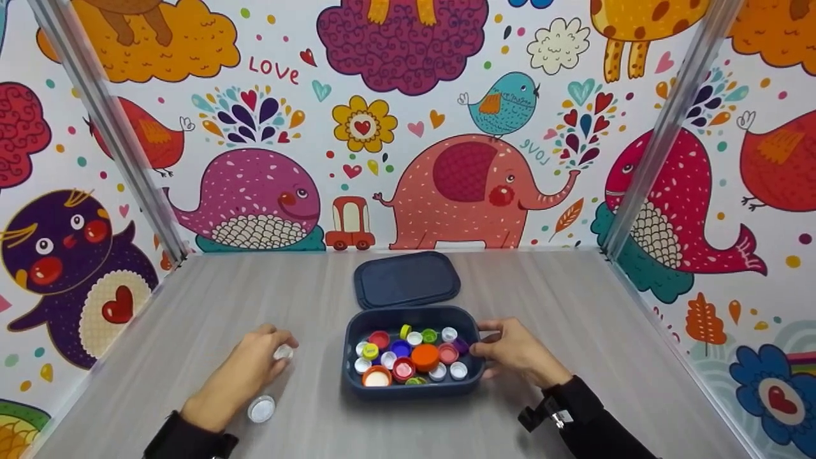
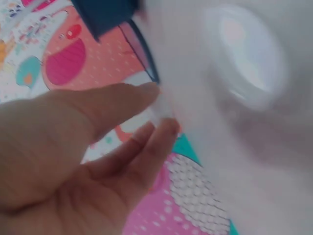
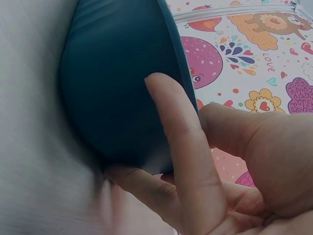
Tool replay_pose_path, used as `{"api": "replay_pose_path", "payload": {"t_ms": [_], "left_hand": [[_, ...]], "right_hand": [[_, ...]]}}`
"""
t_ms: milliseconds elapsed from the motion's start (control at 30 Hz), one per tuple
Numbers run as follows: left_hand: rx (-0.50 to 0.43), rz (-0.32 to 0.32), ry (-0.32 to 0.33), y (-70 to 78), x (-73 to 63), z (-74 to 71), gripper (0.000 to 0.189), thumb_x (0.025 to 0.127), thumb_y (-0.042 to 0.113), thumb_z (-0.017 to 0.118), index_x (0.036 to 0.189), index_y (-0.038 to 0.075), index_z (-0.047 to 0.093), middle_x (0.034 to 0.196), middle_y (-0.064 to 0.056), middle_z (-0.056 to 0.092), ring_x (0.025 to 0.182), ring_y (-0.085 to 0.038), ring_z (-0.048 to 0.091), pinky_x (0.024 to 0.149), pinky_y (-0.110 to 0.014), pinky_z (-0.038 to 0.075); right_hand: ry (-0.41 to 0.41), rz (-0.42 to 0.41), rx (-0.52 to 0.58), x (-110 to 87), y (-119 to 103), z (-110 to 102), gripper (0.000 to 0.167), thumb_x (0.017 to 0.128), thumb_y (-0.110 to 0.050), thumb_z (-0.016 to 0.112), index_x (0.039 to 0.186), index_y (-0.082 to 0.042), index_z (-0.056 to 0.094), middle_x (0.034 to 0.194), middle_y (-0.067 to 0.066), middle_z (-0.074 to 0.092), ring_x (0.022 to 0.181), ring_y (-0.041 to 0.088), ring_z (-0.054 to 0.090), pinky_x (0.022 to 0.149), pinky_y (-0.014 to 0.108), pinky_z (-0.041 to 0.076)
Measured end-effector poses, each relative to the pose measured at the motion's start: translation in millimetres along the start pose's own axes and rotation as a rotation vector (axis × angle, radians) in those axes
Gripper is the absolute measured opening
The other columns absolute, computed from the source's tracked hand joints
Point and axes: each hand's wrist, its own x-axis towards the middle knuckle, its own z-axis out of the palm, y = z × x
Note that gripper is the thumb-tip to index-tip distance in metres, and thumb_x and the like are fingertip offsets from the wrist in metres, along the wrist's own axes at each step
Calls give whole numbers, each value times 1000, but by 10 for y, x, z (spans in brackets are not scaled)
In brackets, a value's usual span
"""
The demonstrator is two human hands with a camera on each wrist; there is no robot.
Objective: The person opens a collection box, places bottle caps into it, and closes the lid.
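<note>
In the head view, my left hand (image 1: 245, 366) pinches a small whitish cap (image 1: 284, 351) between thumb and fingers, left of the dark blue box. The left wrist view shows this held cap (image 2: 164, 107) blurred and partly covered by the fingertips. A second, round whitish cap (image 1: 261, 409) lies on the table close to the left wrist. My right hand (image 1: 519, 354) grips the right end of the box (image 1: 414, 390), thumb over its rim and fingers along the outer wall (image 3: 122, 88). Inside the box are several bottle caps in orange, red, white, green, yellow, blue and purple.
Behind the box lies its dark blue lid (image 1: 408, 280), flat on the grey table (image 1: 306, 293). Walls printed with cartoon animals (image 1: 459, 191) stand at the back and both sides, with metal posts (image 1: 663, 140) at the corners.
</note>
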Motion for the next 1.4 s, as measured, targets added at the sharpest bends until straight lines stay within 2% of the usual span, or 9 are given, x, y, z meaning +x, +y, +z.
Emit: {"api": "replay_pose_path", "payload": {"t_ms": [133,200,400,467,567,667,833,1000,1400], "left_hand": [[-10,121,71,220,175,-4,22,90,-5,92,107,7,84,99,-10,74,89,-25,75,78,-39,67],[-19,155,73,347,271,-6,23,90,-5,91,108,6,85,101,-11,74,91,-25,76,80,-41,69],[-49,208,-20,754,580,-1,22,93,-7,91,112,2,85,104,-16,75,96,-29,78,86,-47,73],[-43,253,-37,869,687,24,20,94,-6,91,111,1,84,103,-17,74,96,-30,78,87,-47,73],[-33,292,-79,1003,830,92,18,95,-4,91,111,0,85,103,-19,73,95,-32,78,89,-45,73],[-24,287,-136,1096,952,189,19,97,-2,91,114,-1,85,106,-20,72,96,-33,77,91,-45,73],[-19,254,-205,1166,1082,346,19,98,-1,90,117,-1,86,111,-21,73,100,-35,77,97,-48,73],[-28,228,-249,1171,1116,433,21,101,-1,87,121,-1,85,115,-22,74,103,-36,76,101,-50,72],[-55,277,-195,1097,1077,400,18,99,-4,86,117,-2,85,107,-21,71,98,-35,77,97,-49,73]], "right_hand": [[-3,-2,-4,-3,11,2,70,101,-3,86,164,8,59,129,24,82,91,26,86,64,36,71],[-1,-6,-5,0,15,5,70,101,-2,87,164,8,59,128,23,82,91,26,86,64,36,71],[-7,-13,-1,-2,7,-5,71,101,-2,86,165,9,58,130,24,82,88,26,86,64,36,70],[-10,-17,0,-10,5,-11,71,101,-3,86,165,10,57,131,25,82,88,26,86,64,36,71],[-16,-29,3,-14,10,-7,72,101,-3,85,165,12,55,131,26,82,89,27,87,65,38,71],[-21,-34,4,-12,16,5,73,101,-3,85,165,13,54,130,26,82,88,27,87,65,39,72],[-22,-30,-1,-9,13,20,72,101,-2,86,165,11,56,127,23,83,87,26,86,64,37,71],[-24,-26,-6,-10,7,14,72,101,-3,86,165,10,56,126,23,83,86,26,86,64,36,71],[-16,-22,-5,-11,4,-5,72,102,-3,85,166,11,55,129,23,83,87,26,86,66,38,72]]}}
